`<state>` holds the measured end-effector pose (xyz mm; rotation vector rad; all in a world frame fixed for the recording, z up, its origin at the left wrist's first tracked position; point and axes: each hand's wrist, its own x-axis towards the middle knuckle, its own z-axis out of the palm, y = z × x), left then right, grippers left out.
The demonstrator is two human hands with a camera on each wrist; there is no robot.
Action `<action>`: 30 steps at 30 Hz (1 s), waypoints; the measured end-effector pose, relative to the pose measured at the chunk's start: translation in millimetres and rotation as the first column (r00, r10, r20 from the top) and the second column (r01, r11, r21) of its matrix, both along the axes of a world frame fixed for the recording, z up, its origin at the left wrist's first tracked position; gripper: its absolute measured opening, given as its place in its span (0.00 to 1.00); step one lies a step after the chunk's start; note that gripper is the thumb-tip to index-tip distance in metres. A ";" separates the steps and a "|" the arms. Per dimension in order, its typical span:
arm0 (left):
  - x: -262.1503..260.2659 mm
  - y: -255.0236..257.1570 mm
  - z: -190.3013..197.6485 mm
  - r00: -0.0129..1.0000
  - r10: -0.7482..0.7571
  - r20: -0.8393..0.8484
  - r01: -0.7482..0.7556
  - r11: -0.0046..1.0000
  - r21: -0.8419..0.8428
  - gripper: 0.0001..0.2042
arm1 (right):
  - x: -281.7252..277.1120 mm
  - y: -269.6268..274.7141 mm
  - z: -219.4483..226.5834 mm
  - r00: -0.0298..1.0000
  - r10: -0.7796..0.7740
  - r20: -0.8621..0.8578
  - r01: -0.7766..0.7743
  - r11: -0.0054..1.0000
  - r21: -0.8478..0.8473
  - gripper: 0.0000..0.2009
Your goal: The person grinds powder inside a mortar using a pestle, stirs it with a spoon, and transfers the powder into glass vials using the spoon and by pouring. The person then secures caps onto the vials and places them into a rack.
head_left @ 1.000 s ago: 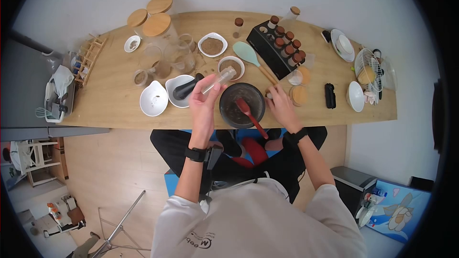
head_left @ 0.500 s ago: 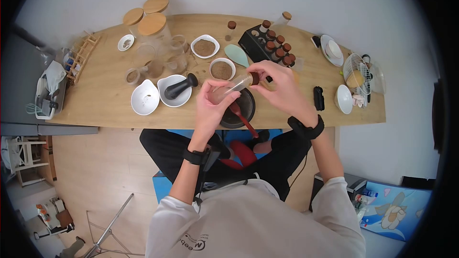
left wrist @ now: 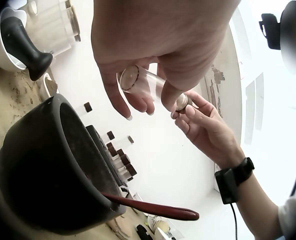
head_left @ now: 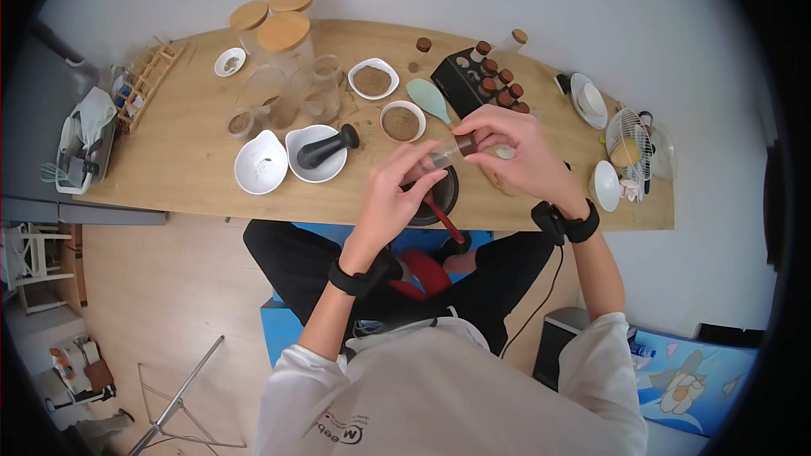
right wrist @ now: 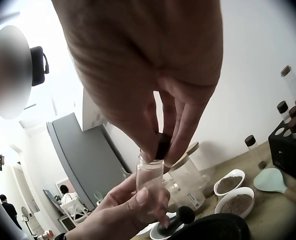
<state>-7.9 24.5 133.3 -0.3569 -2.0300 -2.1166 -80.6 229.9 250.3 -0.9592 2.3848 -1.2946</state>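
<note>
My left hand (head_left: 390,190) grips a small clear glass bottle (right wrist: 149,177) round its body, tilted above the table's front. At the bottle's mouth, my right hand (head_left: 525,156) pinches a dark brown cap (right wrist: 162,146) between thumb and fingers. The bottle's glass looks clear along its length in the left wrist view. Below both hands stands a dark stone mortar (left wrist: 43,170), partly hidden by them in the head view. A red spatula (left wrist: 153,206) leans in it, its handle sticking out over the rim toward my body.
Left of the mortar, a black pestle (head_left: 325,150) lies in a white bowl beside another white bowl (head_left: 260,171). Behind are two bowls of brown powder (head_left: 372,80), a mint spatula (head_left: 427,100) and a black rack (head_left: 452,84) of capped bottles. Wooden-lidded jars (head_left: 284,32) stand back left.
My right hand has risen from the table right of the mortar, bringing the brown cap to the bottle's mouth. My left hand has shifted right with the bottle, over the mortar.
</note>
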 end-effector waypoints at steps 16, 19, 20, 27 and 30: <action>2.0 6.7 -1.3 0.998 0.032 -0.051 -0.034 0.998 -0.053 0.21 | -1.4 2.2 4.6 0.997 -0.003 -0.079 0.014 0.990 0.138 0.14; 3.7 9.9 2.0 1.000 0.010 -0.007 -0.010 0.999 -0.036 0.21 | -3.1 1.9 5.3 0.996 -0.022 -0.089 0.040 0.979 0.198 0.15; 4.2 11.6 2.7 1.000 0.014 -0.002 -0.014 0.999 -0.030 0.21 | -3.3 1.5 5.5 0.996 -0.028 -0.083 0.048 0.968 0.246 0.17; 5.1 14.3 -1.4 1.000 -0.014 -0.010 0.014 0.998 -0.056 0.22 | 1.2 -4.6 6.7 0.996 -0.064 -0.060 0.082 0.919 0.385 0.24; 6.6 15.4 -0.9 1.000 0.010 -0.018 -0.011 0.998 -0.064 0.22 | 2.3 -7.4 5.7 0.996 -0.079 -0.045 0.089 0.944 0.317 0.25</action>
